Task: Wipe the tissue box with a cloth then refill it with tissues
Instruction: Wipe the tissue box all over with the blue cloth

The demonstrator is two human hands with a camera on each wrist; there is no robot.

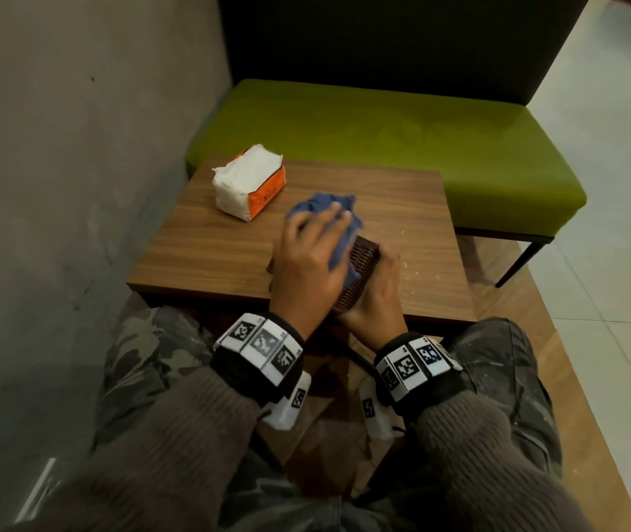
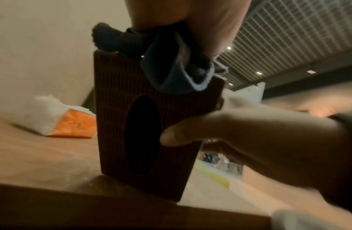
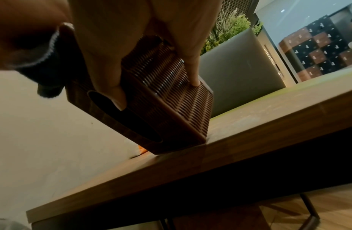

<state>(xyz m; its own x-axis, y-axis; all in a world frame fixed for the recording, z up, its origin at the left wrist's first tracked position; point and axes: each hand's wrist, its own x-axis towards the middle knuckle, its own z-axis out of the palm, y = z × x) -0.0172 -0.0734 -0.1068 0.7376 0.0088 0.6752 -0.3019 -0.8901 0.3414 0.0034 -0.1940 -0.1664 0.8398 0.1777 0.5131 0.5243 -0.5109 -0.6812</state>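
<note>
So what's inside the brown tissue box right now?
Through the oval opening, the tissue box looks only dark; no tissue pokes out. Whether it is truly empty cannot be seen. The tissue pack sits apart on the table.

Head view: mounted high, facing forward and down over the knees onto the table (image 1: 206,240), with the bench (image 1: 402,147) beyond and the wall at left. Both hands sit mid-frame at moderate range.

Left wrist view: set low at the table's near edge, very close, facing up and forward at the box (image 2: 122,109), the cloth (image 2: 171,74) and the ceiling; picture blurred.

Right wrist view: set below the table's edge, tilted, very close, looking up at the box (image 3: 167,101) and far room.

All three views share the box and the table; the tissue pack (image 1: 248,186) shows plainly in the head and left wrist views only.
</note>
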